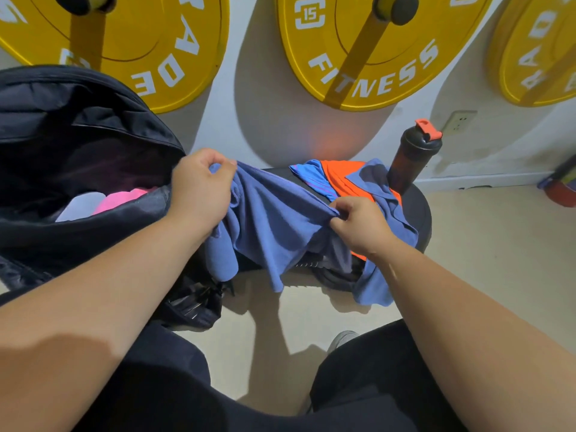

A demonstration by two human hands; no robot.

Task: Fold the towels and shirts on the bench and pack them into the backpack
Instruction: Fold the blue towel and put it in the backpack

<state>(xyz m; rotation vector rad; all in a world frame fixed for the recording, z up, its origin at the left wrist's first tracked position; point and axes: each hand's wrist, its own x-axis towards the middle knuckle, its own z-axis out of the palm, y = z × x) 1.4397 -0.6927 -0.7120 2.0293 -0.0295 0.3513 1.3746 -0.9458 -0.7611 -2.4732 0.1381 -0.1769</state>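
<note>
Both hands are pinching the blue towel [274, 219] over the bench [419, 213]: left hand [201, 188] is gripping a corner by the open backpack [78, 145], right hand [358, 224] is bunching the edge near the orange shirt [339, 179]. Cloth is sagging and hanging off the front, so I'd be pulling it taut and matching corners before creasing, keeping it off the shaker bottle [411, 157]. Backpack is already holding pink and pale items [106, 201]; a flat, compact fold will likely be fitting best.
</note>
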